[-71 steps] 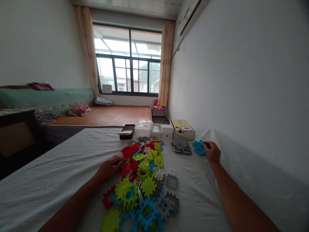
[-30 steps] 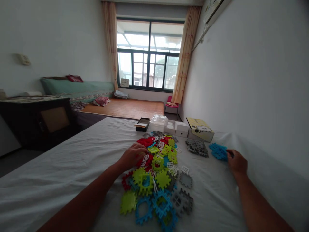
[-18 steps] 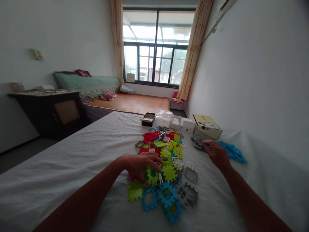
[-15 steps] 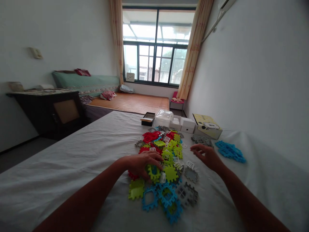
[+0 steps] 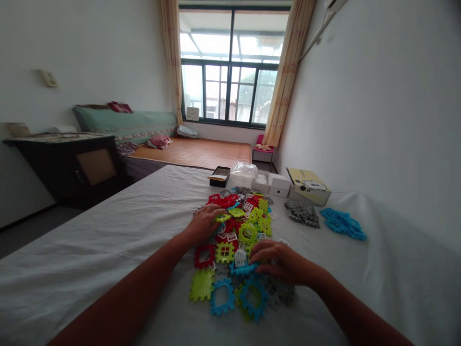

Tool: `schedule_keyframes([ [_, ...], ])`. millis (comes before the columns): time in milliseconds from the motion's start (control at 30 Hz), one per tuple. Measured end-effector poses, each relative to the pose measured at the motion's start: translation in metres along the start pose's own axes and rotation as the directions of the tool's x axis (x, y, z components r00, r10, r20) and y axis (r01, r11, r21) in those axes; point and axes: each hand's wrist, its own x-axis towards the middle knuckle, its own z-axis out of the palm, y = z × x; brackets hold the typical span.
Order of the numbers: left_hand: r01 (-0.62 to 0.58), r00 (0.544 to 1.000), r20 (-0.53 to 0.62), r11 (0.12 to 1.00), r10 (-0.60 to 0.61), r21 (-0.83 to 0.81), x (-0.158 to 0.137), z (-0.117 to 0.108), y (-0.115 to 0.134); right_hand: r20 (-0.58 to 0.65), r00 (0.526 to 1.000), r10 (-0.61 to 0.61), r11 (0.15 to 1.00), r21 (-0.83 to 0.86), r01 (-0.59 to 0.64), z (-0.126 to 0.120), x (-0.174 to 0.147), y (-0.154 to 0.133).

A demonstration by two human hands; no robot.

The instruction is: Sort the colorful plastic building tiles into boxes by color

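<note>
A heap of toothed plastic building panels in red, yellow-green, blue and grey lies on the pale sheet, with small white window inserts among them. My left hand [image 5: 206, 222] is over the heap's left side, fingers curled against a yellow-green panel [image 5: 223, 218]; the palm side is hidden. Low on the right of the heap, my right hand [image 5: 276, 259] pinches a tilted blue panel [image 5: 242, 269] between thumb and fingers. A white window insert [image 5: 240, 258] lies just beyond it. Nearest me are a flat yellow-green panel [image 5: 201, 285] and a blue frame panel [image 5: 222, 297].
Separate piles of grey panels [image 5: 301, 213] and blue panels [image 5: 343, 223] lie to the right. Behind the heap stand a black box [image 5: 219, 177], a clear plastic container [image 5: 244, 175], white boxes [image 5: 280, 185] and a yellow cartoon box [image 5: 309, 186]. The wall rises at right.
My left hand has moved away from me, up the heap's left side. My right hand has come in left and nearer, and a blue panel is now lifted at its fingers.
</note>
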Motion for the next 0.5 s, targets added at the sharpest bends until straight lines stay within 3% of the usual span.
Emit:
schedule_keyframes([
  [67,0.039,0.999,-0.018,0.999,-0.039,0.005,0.001,0.0,-0.005,-0.138,0.988,0.074,0.997,0.046,-0.068,-0.003,-0.002,0.014],
  [133,0.038,0.999,-0.023,0.999,-0.038,-0.014,0.002,-0.001,-0.007,-0.271,0.943,0.192,0.978,0.13,-0.161,-0.009,-0.006,0.031],
  [233,-0.032,0.999,-0.005,0.997,0.032,-0.074,0.004,-0.002,-0.005,-0.434,0.796,0.421,0.897,0.331,-0.294,-0.026,-0.017,0.064],
  [300,-0.08,0.997,0.011,0.989,0.083,-0.125,0.005,-0.003,-0.001,-0.572,0.617,0.54,0.836,0.45,-0.315,-0.042,-0.031,0.092],
  [367,-0.102,0.994,0.018,0.98,0.107,-0.169,0.005,-0.003,0.002,-0.719,0.36,0.594,0.803,0.505,-0.317,-0.062,-0.054,0.12],
  [433,-0.1,0.994,0.017,0.973,0.106,-0.207,0.006,-0.003,0.003,-0.812,0.106,0.574,0.79,0.514,-0.334,-0.082,-0.084,0.146],
  [500,-0.088,0.996,0.011,0.964,0.093,-0.25,0.007,-0.004,0.003,-0.847,-0.074,0.526,0.777,0.514,-0.363,-0.098,-0.117,0.165],
])
